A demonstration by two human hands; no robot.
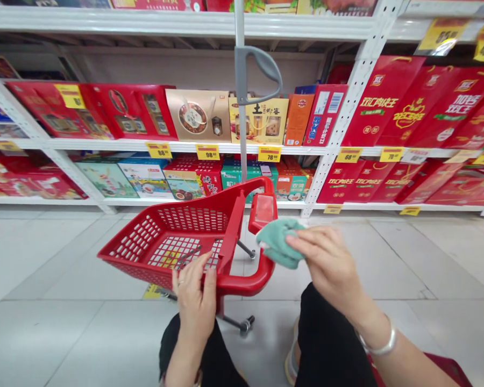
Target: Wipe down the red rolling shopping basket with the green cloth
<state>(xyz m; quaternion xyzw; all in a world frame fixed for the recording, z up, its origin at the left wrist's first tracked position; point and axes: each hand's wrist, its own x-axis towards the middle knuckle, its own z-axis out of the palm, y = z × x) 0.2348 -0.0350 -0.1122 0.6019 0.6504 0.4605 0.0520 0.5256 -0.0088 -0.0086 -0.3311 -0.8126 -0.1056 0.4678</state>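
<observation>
A red plastic shopping cart [197, 217] with a perforated basket stands in front of me, its handle bar curving round to the right. My left hand [196, 293] grips the cart's near rim, fingers over the edge and thumb by the handle. In my right hand [328, 258] a folded green cloth [280, 243] is pinched between fingers and thumb. The cloth is right beside the handle's curved end, just below its red block [263, 208]; whether it touches the handle I cannot tell.
White shelving [185, 24] with red gift boxes [135, 113], gift bags [381, 102] and yellow price tags runs behind the cart. A grey upright pole with a loop grip [262, 75] rises behind the handle. My knees flank the cart's wheels [246, 325]. Something red [447, 368] lies at lower right.
</observation>
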